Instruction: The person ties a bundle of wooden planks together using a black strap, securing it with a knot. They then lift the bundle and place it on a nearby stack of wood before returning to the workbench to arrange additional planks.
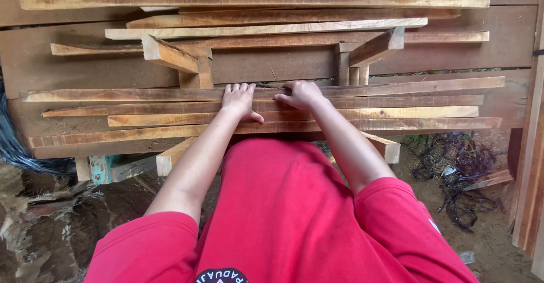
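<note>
Both hands rest on a stack of long, rough-sawn pale brown wooden planks that lie crosswise in front of the person. Left hand [239, 100] lies palm down with the fingers spread flat and loose, grasping nothing, its fingertips reaching the far plank of the near group [141, 94] and its thumb pointing toward the body across the narrower reddish plank [396, 113] below it. Right hand [300, 94] sits just beside the left, the two close but apart; its fingers are curled under into a loose fist with the knuckles pressed on the same far plank, and whether anything is pinched inside it cannot be told. Four or so planks make up this near group, stepped one past the other, the nearest one [113, 134] lying just above the person's red shirt [283, 203]. They sit on short, squared wooden support blocks [173, 157] whose ends stick out underneath at left and right. Farther off, a second group of similar planks [255, 0] lies on angled wooden braces [170, 54] against a dark brown board wall [73, 67]. On the dirt ground [487, 237] to the right lies a tangle of dark wire-like scraps [459, 169], and upright pale boards [530, 164] stand along the right edge.
</note>
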